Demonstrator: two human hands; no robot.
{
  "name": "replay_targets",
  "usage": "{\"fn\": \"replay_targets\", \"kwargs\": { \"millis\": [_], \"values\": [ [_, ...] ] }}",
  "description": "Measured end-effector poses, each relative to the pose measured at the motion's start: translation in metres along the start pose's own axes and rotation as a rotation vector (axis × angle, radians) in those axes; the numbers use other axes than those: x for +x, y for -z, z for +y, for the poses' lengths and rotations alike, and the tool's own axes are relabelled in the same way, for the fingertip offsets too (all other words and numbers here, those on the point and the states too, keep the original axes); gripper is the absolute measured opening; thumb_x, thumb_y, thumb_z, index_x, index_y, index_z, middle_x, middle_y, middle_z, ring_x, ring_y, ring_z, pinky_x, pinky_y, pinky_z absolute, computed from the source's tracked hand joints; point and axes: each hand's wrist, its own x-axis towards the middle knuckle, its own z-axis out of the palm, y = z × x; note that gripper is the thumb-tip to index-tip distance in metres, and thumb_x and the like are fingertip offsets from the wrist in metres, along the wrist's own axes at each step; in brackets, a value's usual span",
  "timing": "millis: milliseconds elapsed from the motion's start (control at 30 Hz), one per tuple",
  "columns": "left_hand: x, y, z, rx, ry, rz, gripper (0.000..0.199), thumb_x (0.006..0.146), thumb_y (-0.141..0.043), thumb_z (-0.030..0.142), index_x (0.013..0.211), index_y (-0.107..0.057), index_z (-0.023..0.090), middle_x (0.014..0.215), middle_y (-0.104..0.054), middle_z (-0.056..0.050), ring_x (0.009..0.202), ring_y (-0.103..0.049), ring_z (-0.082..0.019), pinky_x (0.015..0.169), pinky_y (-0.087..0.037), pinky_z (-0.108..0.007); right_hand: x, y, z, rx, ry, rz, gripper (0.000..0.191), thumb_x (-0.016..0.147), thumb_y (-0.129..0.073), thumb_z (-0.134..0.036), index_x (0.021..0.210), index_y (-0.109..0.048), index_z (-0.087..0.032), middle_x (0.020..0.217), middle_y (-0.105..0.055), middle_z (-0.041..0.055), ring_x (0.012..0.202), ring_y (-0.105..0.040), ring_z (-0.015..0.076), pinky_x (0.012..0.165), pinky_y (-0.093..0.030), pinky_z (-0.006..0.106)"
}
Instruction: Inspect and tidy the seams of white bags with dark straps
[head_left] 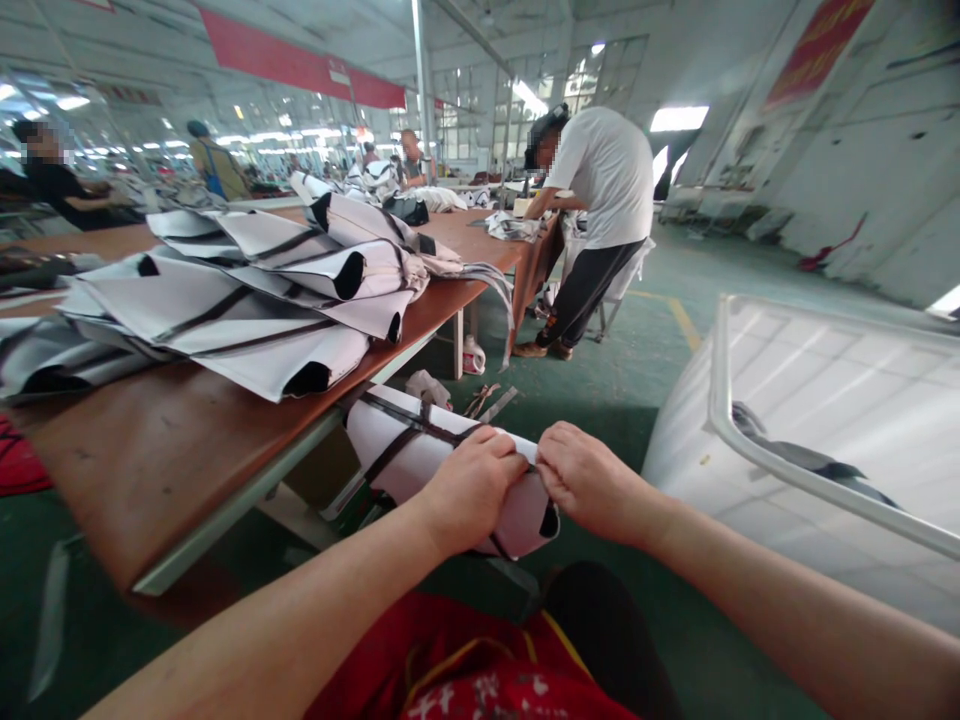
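Note:
Both hands grip one white fabric piece (409, 450) with dark tape strips crossing it and a black inner side showing at its open right end. My left hand (478, 488) lies closed over its upper edge, fingers curled onto the cloth. Close beside it, my right hand (581, 475) pinches the same edge at the right end. The piece hangs past the table's edge, above my lap. On the table to the left lies a heap of similar white pieces (277, 325) with dark strips.
A brown-topped table (172, 450) runs along my left. To my right stands a large white bin (720, 390) with dark cloth inside. A person in a white shirt (611, 170) bends over a table ahead. A white bottle (473, 357) stands on the floor.

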Motion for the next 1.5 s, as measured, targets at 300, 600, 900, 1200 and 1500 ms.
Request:
{"fn": "replay_targets", "kwargs": {
  "millis": [300, 600, 900, 1200, 1500],
  "values": [
    [-0.006, -0.014, 0.012, -0.175, 0.19, 0.206, 0.009, 0.082, -0.052, 0.017, 0.083, -0.061, 0.016, 0.085, -0.053, -0.004, 0.088, -0.046, -0.02, 0.083, -0.04, -0.033, 0.001, 0.015, 0.004, -0.095, 0.203, -0.142, 0.013, 0.08, -0.048, -0.005, 0.083, -0.058, -0.014, 0.081, -0.057, 0.007, 0.077, -0.047, 0.0197, 0.063, -0.038, 0.03],
    [-0.009, -0.015, 0.014, -0.203, 0.212, 0.21, 0.005, 0.08, -0.052, 0.015, 0.081, -0.057, 0.016, 0.088, -0.053, -0.005, 0.092, -0.045, -0.02, 0.091, -0.038, -0.035, 0.013, 0.01, -0.002, -0.127, 0.204, -0.135, 0.009, 0.075, -0.051, -0.009, 0.073, -0.058, -0.015, 0.072, -0.058, 0.0071, 0.07, -0.048, 0.019, 0.055, -0.035, 0.028],
    [-0.013, -0.016, 0.009, -0.276, 0.219, 0.217, 0.017, 0.079, -0.056, 0.015, 0.094, -0.062, 0.02, 0.09, -0.051, -0.003, 0.092, -0.044, -0.019, 0.086, -0.039, -0.032, -0.007, -0.019, 0.004, 0.358, -0.066, 0.21, 0.015, 0.083, -0.046, -0.014, 0.07, -0.053, -0.017, 0.073, -0.054, 0.0036, 0.078, -0.049, 0.0171, 0.071, -0.043, 0.03],
    [-0.02, -0.009, -0.008, -0.238, -0.028, 0.103, 0.028, 0.086, -0.046, 0.014, 0.108, -0.061, 0.024, 0.095, -0.052, -0.003, 0.096, -0.042, -0.018, 0.09, -0.036, -0.03, -0.024, -0.008, -0.003, 0.113, 0.12, 0.244, 0.016, 0.088, -0.043, -0.013, 0.089, -0.059, -0.013, 0.087, -0.057, 0.0087, 0.094, -0.048, 0.0218, 0.085, -0.042, 0.038],
    [-0.018, 0.005, -0.006, -0.063, -0.111, -0.053, 0.03, 0.084, -0.048, 0.017, 0.113, -0.053, 0.019, 0.093, -0.05, -0.004, 0.09, -0.042, -0.019, 0.087, -0.037, -0.031, -0.036, -0.006, -0.003, -0.151, 0.347, 0.267, 0.029, 0.088, -0.036, -0.009, 0.104, -0.06, -0.007, 0.097, -0.062, 0.0138, 0.104, -0.049, 0.0271, 0.085, -0.043, 0.043]
  ]
}}
